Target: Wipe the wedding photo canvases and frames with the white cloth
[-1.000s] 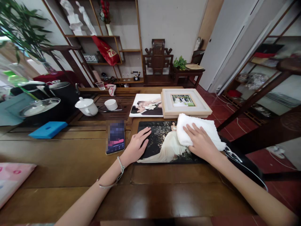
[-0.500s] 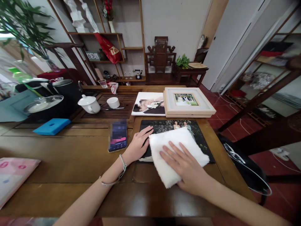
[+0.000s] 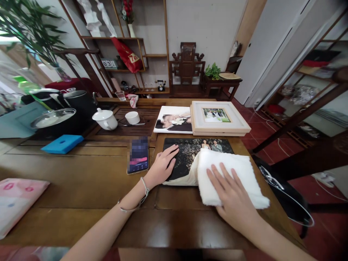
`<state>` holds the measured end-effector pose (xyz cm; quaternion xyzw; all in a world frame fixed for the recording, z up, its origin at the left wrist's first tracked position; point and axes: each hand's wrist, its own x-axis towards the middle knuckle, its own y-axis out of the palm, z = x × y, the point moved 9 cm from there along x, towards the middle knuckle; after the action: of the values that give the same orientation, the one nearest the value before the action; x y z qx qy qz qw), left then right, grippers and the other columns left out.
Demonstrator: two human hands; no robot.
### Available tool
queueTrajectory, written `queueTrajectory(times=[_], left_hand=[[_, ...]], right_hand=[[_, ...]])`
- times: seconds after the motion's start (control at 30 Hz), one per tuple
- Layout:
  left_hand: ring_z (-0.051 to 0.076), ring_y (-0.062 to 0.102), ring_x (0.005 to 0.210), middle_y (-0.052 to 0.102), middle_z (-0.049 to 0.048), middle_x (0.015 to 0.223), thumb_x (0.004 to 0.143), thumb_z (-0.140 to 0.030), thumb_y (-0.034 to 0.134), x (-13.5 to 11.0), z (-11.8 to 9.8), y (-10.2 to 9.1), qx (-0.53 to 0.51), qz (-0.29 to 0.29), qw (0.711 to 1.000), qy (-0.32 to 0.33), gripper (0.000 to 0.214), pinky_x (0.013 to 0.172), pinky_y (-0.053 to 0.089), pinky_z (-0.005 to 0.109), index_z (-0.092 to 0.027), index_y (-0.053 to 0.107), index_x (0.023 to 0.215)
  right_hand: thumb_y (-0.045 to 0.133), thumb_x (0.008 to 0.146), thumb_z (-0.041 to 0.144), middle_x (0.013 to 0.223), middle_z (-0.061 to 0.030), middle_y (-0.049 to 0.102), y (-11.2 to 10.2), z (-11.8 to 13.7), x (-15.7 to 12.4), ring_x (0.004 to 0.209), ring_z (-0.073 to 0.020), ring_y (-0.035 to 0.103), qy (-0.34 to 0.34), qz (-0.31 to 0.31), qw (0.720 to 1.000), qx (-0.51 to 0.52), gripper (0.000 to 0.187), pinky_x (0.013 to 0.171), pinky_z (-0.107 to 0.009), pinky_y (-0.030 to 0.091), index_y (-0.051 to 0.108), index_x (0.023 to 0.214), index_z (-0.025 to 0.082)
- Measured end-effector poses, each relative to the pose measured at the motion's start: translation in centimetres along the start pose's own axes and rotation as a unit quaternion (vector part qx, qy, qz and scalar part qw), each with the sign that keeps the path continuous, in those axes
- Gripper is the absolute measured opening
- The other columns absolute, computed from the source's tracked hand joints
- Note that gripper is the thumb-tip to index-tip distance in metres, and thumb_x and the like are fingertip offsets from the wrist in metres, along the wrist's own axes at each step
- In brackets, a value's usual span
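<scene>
A dark photo print [image 3: 187, 154] of a couple lies flat on the wooden table [image 3: 81, 181]. My left hand [image 3: 161, 167] rests flat on its left edge, fingers spread, holding it down. My right hand [image 3: 232, 197] presses flat on a folded white towel [image 3: 231, 174] that covers the print's lower right part and hangs over its near edge. Just left of my left hand lies a phone [image 3: 138, 154] with its screen lit.
Behind the print lie an unframed photo [image 3: 174, 119] and a pale framed photo [image 3: 219, 117]. A white teapot [image 3: 105, 119] and cup [image 3: 132, 117] sit on a tea tray, a blue pad [image 3: 63, 144] and pots at left, pink cloth [image 3: 16, 199] near left. A black bag [image 3: 282, 195] hangs off the right edge.
My right hand swept the towel from the print's upper right down to its near left, then back right to the lower right. My left hand stayed on the print's left edge.
</scene>
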<state>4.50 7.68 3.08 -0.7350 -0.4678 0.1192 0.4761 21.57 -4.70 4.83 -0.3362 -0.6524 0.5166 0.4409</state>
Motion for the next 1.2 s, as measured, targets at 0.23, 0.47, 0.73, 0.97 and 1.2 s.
queueTrajectory(times=[0.23, 0.47, 0.73, 0.97, 1.2], left_hand=[[0.025, 0.037, 0.143, 0.045, 0.0109, 0.151, 0.098, -0.019, 0.036, 0.0, 0.0, -0.1, -0.007, 0.005, 1.000, -0.006, 0.042, 0.113, 0.033, 0.049, -0.022, 0.052, 0.137], [0.025, 0.038, 0.143, 0.045, 0.0111, 0.151, 0.097, -0.017, 0.036, 0.0, 0.1, 0.1, -0.004, 0.009, 1.000, -0.001, 0.044, 0.112, 0.034, 0.050, -0.022, 0.051, 0.138], [0.024, 0.038, 0.143, 0.044, 0.0121, 0.151, 0.098, -0.020, 0.036, 0.0, 0.3, 0.2, -0.003, -0.007, 1.000, -0.001, 0.043, 0.113, 0.033, 0.051, -0.019, 0.050, 0.138], [0.028, 0.045, 0.136, 0.051, 0.0144, 0.144, 0.096, -0.019, 0.039, 0.0, 0.1, -0.1, 0.016, -0.016, 1.000, -0.005, 0.039, 0.108, 0.039, 0.052, -0.018, 0.055, 0.132], [0.027, 0.043, 0.139, 0.049, 0.0147, 0.147, 0.097, -0.020, 0.038, 0.0, 0.2, -0.2, 0.004, -0.010, 1.000, -0.002, 0.041, 0.111, 0.036, 0.052, -0.017, 0.053, 0.135]], right_hand=[[0.060, 0.077, 0.022, 0.147, -0.0324, 0.039, 0.1, 7.7, 4.9, 0.135, -0.0555, 0.031, -0.067, 0.033, 0.997, -0.010, 0.075, 0.105, -0.071, 0.032, 0.039, 0.144, -0.004], [0.053, 0.068, 0.014, 0.150, -0.0190, 0.044, 0.2, 3.6, 7.0, 0.142, -0.0362, 0.033, -0.049, 0.099, 0.978, 0.177, 0.076, 0.115, -0.054, 0.028, 0.045, 0.143, 0.005], [0.050, 0.081, 0.022, 0.129, -0.0157, 0.065, 0.5, -3.8, 14.0, 0.116, -0.0313, 0.060, 0.064, 0.084, 0.931, 0.349, 0.042, 0.100, -0.043, 0.044, 0.065, 0.120, 0.012], [0.055, 0.085, 0.039, 0.107, -0.0172, 0.073, 1.0, 0.0, 21.1, 0.092, -0.0300, 0.068, 0.037, 0.126, 0.913, 0.387, 0.035, 0.080, -0.038, 0.052, 0.071, 0.101, 0.012], [0.048, 0.080, 0.019, 0.129, -0.0164, 0.065, 0.9, -2.2, 17.4, 0.116, -0.0300, 0.060, 0.041, 0.098, 0.929, 0.356, 0.044, 0.099, -0.040, 0.045, 0.065, 0.120, 0.011]])
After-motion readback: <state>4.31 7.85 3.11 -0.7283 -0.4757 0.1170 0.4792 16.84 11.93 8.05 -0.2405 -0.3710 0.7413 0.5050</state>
